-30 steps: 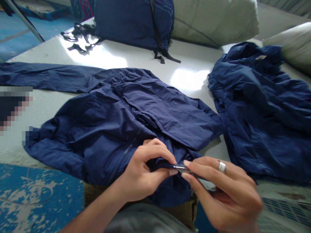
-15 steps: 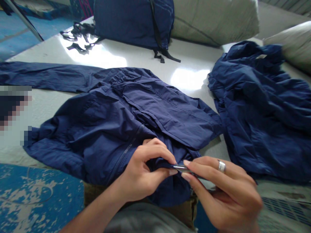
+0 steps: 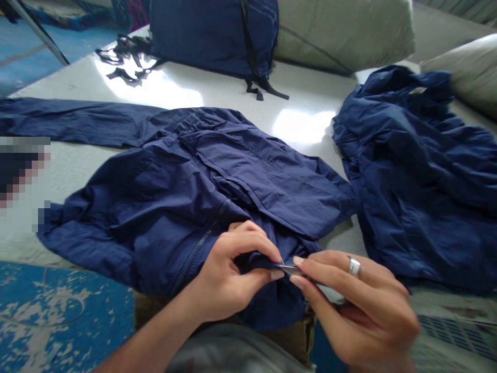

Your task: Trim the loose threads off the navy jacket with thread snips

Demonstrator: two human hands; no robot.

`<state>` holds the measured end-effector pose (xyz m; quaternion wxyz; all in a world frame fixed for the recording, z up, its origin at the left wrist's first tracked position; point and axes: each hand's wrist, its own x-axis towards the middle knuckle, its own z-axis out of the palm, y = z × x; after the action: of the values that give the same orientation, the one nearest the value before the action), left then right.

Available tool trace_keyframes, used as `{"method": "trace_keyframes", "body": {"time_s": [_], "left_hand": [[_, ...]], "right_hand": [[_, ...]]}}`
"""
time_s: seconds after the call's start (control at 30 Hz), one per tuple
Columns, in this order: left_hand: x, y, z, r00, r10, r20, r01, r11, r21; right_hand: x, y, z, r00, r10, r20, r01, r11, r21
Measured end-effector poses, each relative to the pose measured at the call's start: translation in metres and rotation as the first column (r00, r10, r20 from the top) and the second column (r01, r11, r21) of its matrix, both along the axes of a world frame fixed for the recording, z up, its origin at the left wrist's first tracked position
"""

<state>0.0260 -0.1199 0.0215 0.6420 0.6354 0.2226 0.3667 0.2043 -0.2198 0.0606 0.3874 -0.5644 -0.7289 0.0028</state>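
Navy jacket (image 3: 194, 197) lies spread flat on the white table (image 3: 303, 124), one sleeve run out to the left, near hem hanging off the table edge toward the person; zipper (image 3: 202, 243) runs down to the spot being worked. Left hand (image 3: 229, 280) is clenched in a pinch on a fold of the hem, thumb against forefinger, fabric bunched between; right hand (image 3: 357, 305) grasps a slim metal tool (image 3: 289, 268) between thumb and fingertips, tip touching the pinched fold right by the left thumb; ring (image 3: 354, 266) on one finger. Can't tell whether the tool is snips or tweezers, too small; no thread or tag visible at the tip.

Progress, my read: work sits at one point on the hem; nothing shows which other seams are already covered. Crumpled heap (image 3: 419, 181) of the same navy cloth lies just right of the jacket, a strip of table between them; whether that pile is finished or waiting, I can't tell. Tied bundle (image 3: 213, 31) of navy pieces at the far edge; black strips (image 3: 124, 57) beside it; pale sacks (image 3: 341, 31) behind.

Versus the earlier frames: basically no delta; both hands same place, same pinch; tool tip on the same spot; jacket folds unchanged; view shifted a hair at most.
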Motion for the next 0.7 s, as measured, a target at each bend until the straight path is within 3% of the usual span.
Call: {"method": "trace_keyframes", "body": {"time_s": [0.3, 0.5, 0.7], "left_hand": [[-0.001, 0.000, 0.001, 1.000, 0.007, -0.004, -0.007, 0.999, -0.046], [-0.002, 0.000, 0.002, 1.000, 0.007, 0.025, -0.004, 0.994, -0.107], [-0.001, 0.003, 0.003, 0.988, 0.145, 0.052, -0.137, 0.981, -0.136]], "right_hand": [[0.000, -0.006, -0.010, 0.978, -0.130, -0.160, 0.137, 0.990, 0.030], [-0.003, -0.008, -0.012, 0.951, -0.176, -0.255, 0.165, 0.984, -0.064], [-0.030, -0.014, -0.011, 0.819, -0.385, -0.425, 0.383, 0.919, -0.095]]}}
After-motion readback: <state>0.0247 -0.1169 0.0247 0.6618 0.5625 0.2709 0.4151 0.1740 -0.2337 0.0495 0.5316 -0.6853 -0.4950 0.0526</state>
